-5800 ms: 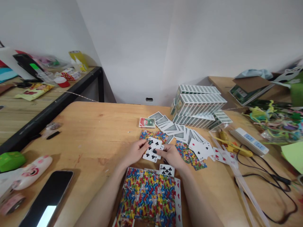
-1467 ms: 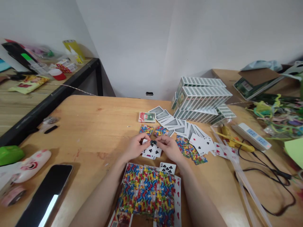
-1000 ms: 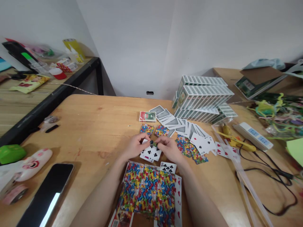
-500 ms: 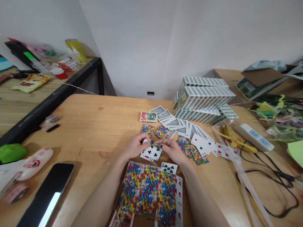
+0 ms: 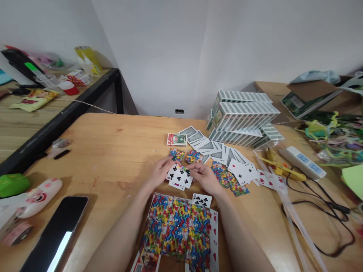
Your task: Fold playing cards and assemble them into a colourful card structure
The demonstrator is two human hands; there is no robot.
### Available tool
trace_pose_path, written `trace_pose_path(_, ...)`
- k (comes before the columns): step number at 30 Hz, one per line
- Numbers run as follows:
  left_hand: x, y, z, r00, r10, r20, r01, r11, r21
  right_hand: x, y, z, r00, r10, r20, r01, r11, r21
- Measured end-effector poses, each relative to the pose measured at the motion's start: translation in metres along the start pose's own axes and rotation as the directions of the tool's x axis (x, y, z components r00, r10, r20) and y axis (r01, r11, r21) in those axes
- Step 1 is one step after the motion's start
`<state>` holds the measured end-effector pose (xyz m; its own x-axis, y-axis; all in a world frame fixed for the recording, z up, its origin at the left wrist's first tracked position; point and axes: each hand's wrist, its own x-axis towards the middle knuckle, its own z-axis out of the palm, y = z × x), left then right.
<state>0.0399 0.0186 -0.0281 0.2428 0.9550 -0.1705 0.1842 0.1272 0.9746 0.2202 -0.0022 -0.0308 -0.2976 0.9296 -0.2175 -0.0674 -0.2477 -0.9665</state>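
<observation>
My left hand point(image 5: 160, 174) pinches the upper left edge of a playing card point(image 5: 179, 176) with black clubs, face up. My right hand point(image 5: 205, 177) has thumb and forefinger closed at its upper right corner. A narrow strip of colourful patterning shows along the top edge between my fingertips; whether it belongs to this card or another piece I cannot tell. From below the club card a face card point(image 5: 178, 185) sticks out. Nearer me lies a block of colourful patterned cards point(image 5: 177, 226), edge to edge, with another club card point(image 5: 202, 200) beneath its top edge.
Beyond my hands lie two small colourful pieces point(image 5: 193, 156), a boxed deck point(image 5: 177, 139) and fanned grey-backed cards point(image 5: 217, 151). Stacked card cartons point(image 5: 245, 113) stand behind. On the right are a power strip point(image 5: 303, 163) and glue gun point(image 5: 279, 166); a phone point(image 5: 56, 230) lies left.
The club card has tilted slightly between my fingers, and more of its face shows. My left fingers have shifted a little along its top edge. The view has turned slightly.
</observation>
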Motion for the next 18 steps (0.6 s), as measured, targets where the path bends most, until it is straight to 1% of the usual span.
trace_pose_path(3,-0.0014,0.0032,0.0017,0.993,0.104,0.052,-0.111,0.982,0.151,0.0001,0.0009,0.0011,0.999,-0.017,0.040,0.017,1.000,0.006)
trace_pose_path(5,-0.0020,0.0055,0.0036,0.984,0.170,0.055,-0.178,0.953,0.245,0.0004,0.0020,0.0022,0.998,-0.026,0.053,0.026,1.000,-0.012)
trace_pose_path(7,-0.0018,0.0068,0.0047,0.980,0.192,0.046,-0.197,0.937,0.289,0.0006,0.0032,0.0035,0.998,-0.035,0.043,0.037,0.999,-0.040)
trace_pose_path(11,0.0007,0.0043,0.0031,0.989,0.138,0.044,-0.145,0.948,0.285,0.0005,0.0048,0.0051,0.999,-0.047,-0.022,0.045,0.996,-0.083)
trace_pose_path(15,0.0025,0.0004,-0.0008,0.994,0.062,0.093,-0.081,0.972,0.219,0.0002,0.0054,0.0042,0.997,-0.030,-0.065,0.022,0.992,-0.121)
trace_pose_path(18,0.0021,-0.0003,-0.0020,0.993,0.031,0.112,-0.051,0.981,0.188,0.0000,0.0050,0.0037,0.997,-0.022,-0.079,0.011,0.990,-0.139)
